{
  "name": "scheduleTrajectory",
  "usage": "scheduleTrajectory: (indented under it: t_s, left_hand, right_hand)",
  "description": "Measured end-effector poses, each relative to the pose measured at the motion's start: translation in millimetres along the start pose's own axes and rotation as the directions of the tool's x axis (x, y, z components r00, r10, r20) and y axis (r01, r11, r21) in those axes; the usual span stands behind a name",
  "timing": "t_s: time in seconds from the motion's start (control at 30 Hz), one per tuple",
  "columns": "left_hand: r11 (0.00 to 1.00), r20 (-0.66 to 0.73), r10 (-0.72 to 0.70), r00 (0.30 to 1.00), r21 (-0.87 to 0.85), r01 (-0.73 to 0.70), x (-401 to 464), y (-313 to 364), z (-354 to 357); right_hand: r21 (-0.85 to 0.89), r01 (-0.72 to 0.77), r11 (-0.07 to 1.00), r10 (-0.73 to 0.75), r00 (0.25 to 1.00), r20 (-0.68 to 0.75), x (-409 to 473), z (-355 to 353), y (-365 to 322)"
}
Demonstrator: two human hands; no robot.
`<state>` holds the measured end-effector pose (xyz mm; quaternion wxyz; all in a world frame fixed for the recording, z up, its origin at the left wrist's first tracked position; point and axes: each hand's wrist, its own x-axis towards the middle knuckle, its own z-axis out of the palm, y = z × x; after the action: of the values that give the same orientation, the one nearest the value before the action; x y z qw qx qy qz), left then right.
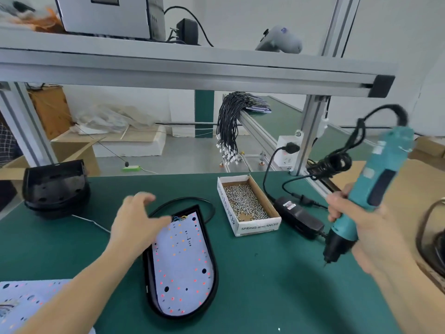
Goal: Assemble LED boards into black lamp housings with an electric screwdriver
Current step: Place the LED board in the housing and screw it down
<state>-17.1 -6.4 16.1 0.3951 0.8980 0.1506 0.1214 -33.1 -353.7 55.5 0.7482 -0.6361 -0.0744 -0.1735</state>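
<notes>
left hand point(137, 220) over led board point(183, 263), right hand point(356, 225) gripping screwdriver point(375, 186)

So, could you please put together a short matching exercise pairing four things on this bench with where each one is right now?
Things:
1. electric screwdriver
2. LED board
3. box of screws
4. stack of empty housings

Places:
A. at the far left of the green mat
B. held off the mat in the right hand
C. lying inside a black housing, under the left hand
D. between the housing being worked on and the black power adapter

Pairs: 1-B, 2-C, 3-D, 4-A
</notes>
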Motion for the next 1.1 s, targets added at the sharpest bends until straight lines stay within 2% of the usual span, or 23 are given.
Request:
scheduleTrajectory:
  t_s: [0.07, 0.13, 0.2, 0.27, 0.37, 0.5, 0.63, 0.73, 0.83, 1.03, 1.1]
  left_hand:
    - [0.973, -0.038, 0.229, 0.973, 0.012, -0.229, 4.9, 29.1, 10.4]
    - [0.911, 0.091, 0.398, 0.913, 0.078, -0.405, 11.9, 63.5, 33.2]
    - [0.837, 0.262, 0.475, 0.840, 0.158, -0.523, 19.1, 93.7, 61.8]
    - [0.795, 0.402, 0.459, 0.792, 0.213, -0.569, 26.3, 111.7, 91.9]
    - [0.750, 0.524, 0.366, 0.769, 0.323, -0.577, 34.3, 116.3, 130.2]
    - [0.707, 0.545, 0.301, 0.782, 0.422, -0.567, 38.5, 111.0, 152.1]
    - [0.699, 0.549, 0.295, 0.782, 0.434, -0.568, 36.6, 114.6, 153.7]
    - [0.681, 0.614, 0.286, 0.736, 0.411, -0.606, 33.6, 116.9, 149.3]
    - [0.699, 0.625, 0.320, 0.712, 0.352, -0.623, 30.6, 115.3, 143.4]
    - [0.824, 0.474, 0.399, 0.785, 0.190, -0.533, 26.6, 110.5, 131.1]
    - [0.916, 0.430, 0.369, 0.824, -0.021, -0.400, 21.2, 114.9, 123.8]
  right_hand:
    - [0.020, -0.016, 1.000, 0.017, 1.000, -0.010, -1.4, -1.3, 3.9]
    - [0.018, -0.053, 0.998, 0.054, 0.998, -0.015, -2.7, 2.1, 7.8]
    - [0.049, -0.079, 0.996, 0.079, 0.997, -0.005, -3.9, 7.5, 10.8]
    - [0.103, -0.085, 0.991, 0.083, 0.996, 0.030, -5.6, 11.9, 10.5]
    - [0.103, -0.071, 0.992, 0.066, 0.996, 0.057, -7.9, 13.2, 7.2]
    - [0.061, -0.081, 0.995, 0.077, 0.995, 0.059, -11.7, 12.8, 1.0]
    - [0.084, -0.088, 0.993, 0.084, 0.995, 0.049, -17.1, 16.1, -1.4]
    - [0.083, -0.079, 0.993, 0.074, 0.995, 0.060, -21.7, 20.8, -2.3]
    - [0.089, -0.084, 0.992, 0.079, 0.995, 0.057, -24.4, 24.4, -3.5]
    - [0.052, -0.108, 0.993, 0.103, 0.991, 0.088, -30.9, 34.0, -6.0]
    - [0.071, -0.113, 0.991, 0.107, 0.991, 0.076, -31.5, 37.9, -7.3]
